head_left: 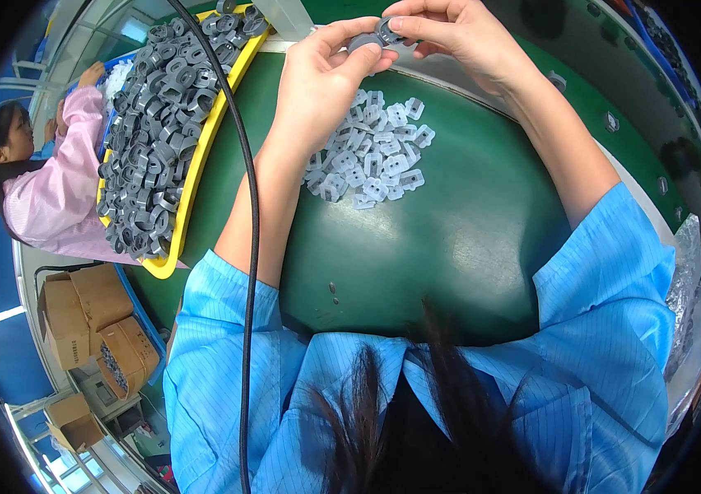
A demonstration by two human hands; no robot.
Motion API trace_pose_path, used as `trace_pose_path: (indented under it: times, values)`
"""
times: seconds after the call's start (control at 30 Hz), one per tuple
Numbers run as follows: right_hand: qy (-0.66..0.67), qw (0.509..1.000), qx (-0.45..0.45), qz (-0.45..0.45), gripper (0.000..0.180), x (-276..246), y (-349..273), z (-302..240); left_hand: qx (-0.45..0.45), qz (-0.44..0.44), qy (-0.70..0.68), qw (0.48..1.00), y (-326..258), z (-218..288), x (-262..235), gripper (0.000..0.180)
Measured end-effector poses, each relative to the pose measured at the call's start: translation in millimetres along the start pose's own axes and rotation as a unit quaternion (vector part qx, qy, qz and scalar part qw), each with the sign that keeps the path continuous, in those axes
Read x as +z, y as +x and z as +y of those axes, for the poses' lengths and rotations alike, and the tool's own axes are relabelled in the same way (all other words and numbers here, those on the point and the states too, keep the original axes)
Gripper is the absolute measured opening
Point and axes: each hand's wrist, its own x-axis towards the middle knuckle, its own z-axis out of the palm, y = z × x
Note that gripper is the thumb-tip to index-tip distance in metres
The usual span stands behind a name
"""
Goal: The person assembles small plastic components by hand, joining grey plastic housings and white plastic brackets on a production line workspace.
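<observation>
My left hand (326, 70) and my right hand (453, 37) meet at the far edge of the green work table (400, 263). Between their fingertips is a dark grey plastic ring-shaped part (386, 31). My right thumb and fingers pinch it, while my left thumb and fingers close on a grey plastic piece (362, 40) right beside it. Whether these are two pieces or one cannot be made out. Just below my hands lies a loose heap of small translucent plastic pieces (379, 156) with holes in them.
A yellow tray (195, 183) heaped with dark grey plastic rings (161, 115) stands at the left. A black cable (245, 165) hangs across the view over my left arm. Beyond the tray sits a co-worker in pink (58, 193). Cardboard boxes (91, 305) stand at the lower left.
</observation>
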Motion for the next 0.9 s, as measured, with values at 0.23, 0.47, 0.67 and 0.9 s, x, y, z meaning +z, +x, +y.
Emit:
trace_pose_path:
  times: [0.23, 0.47, 0.67, 0.9]
  values:
    - [-0.040, 0.977, 0.203, 0.049, 0.013, -1.5, 0.5, -6.3, 0.053, 0.027, 0.200, 0.978, -4.2, 4.5, 3.0, 0.033]
    - [-0.199, 0.959, 0.199, 0.039, 0.012, 19.9, -5.9, -32.4, 0.060, 0.011, 0.217, 0.974, -3.2, 2.4, -6.9, 0.031]
    - [-0.433, 0.894, -0.007, 0.119, 0.019, 34.8, -18.0, -40.3, 0.067, 0.067, 0.135, 0.986, 2.0, -0.4, 5.3, 0.033]
    - [-0.392, 0.784, -0.476, 0.074, 0.020, 20.0, -7.3, -3.8, 0.080, 0.049, 0.214, 0.972, 4.8, -3.9, 5.6, 0.031]
